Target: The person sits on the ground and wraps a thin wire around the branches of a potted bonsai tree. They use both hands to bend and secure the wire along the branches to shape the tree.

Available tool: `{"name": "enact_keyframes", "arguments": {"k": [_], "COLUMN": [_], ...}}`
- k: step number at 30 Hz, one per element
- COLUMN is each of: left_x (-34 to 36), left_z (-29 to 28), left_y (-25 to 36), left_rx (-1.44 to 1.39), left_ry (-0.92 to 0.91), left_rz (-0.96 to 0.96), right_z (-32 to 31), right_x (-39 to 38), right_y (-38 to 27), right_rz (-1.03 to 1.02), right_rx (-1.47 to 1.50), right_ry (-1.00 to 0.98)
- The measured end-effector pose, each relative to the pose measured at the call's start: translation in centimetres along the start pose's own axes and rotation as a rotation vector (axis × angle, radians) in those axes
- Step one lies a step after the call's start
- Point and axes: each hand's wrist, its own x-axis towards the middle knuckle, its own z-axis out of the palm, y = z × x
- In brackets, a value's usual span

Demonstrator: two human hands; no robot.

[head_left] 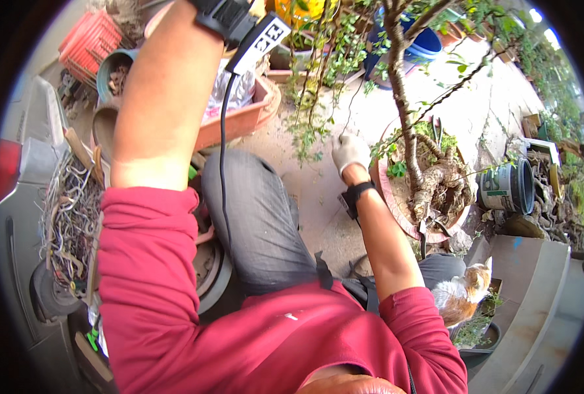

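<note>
My right hand (pixel 351 153), in a pale work glove, is beside the left rim of a round pinkish pot (pixel 387 197). Its fingers look curled together. A thin dark strand, wire or twig, runs upward from near the fingertips; whether they grip it I cannot tell. In the pot stands a small tree (pixel 405 98) with a bare trunk and thick gnarled roots (pixel 439 187). My left forearm (pixel 167 98) reaches up past the top edge, so the left hand is out of view. Leafy stems (pixel 312 79) hang between both arms.
A terracotta planter (pixel 239 118) with clear plastic stands beyond my knee. Bundled wire (pixel 72 230) lies at the left. A dark bucket (pixel 508 187) lies tipped right of the pot. An orange-and-white cat (pixel 462 292) sits by my right elbow. Blue tubs (pixel 423 46) stand behind the tree.
</note>
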Motion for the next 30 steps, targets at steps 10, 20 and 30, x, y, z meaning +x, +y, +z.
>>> {"name": "enact_keyframes", "arguments": {"k": [10, 20, 30], "left_x": [0.1, 0.3, -0.2], "left_z": [-1.7, -2.3, -1.3], "left_y": [1.8, 2.5, 1.3], "left_rx": [-0.553, -0.602, -0.344], "left_ry": [0.037, 0.018, 0.031], "left_rz": [-0.292, -0.353, -0.026], "right_z": [-4.7, -11.7, -22.2], "right_x": [-8.3, -8.3, -4.0], "right_y": [0.9, -2.0, -10.7], "right_rz": [-0.044, -0.01, -0.192], "right_rx": [0.26, 1.306, 1.717], "right_ry": [-0.084, -0.317, -0.029]}}
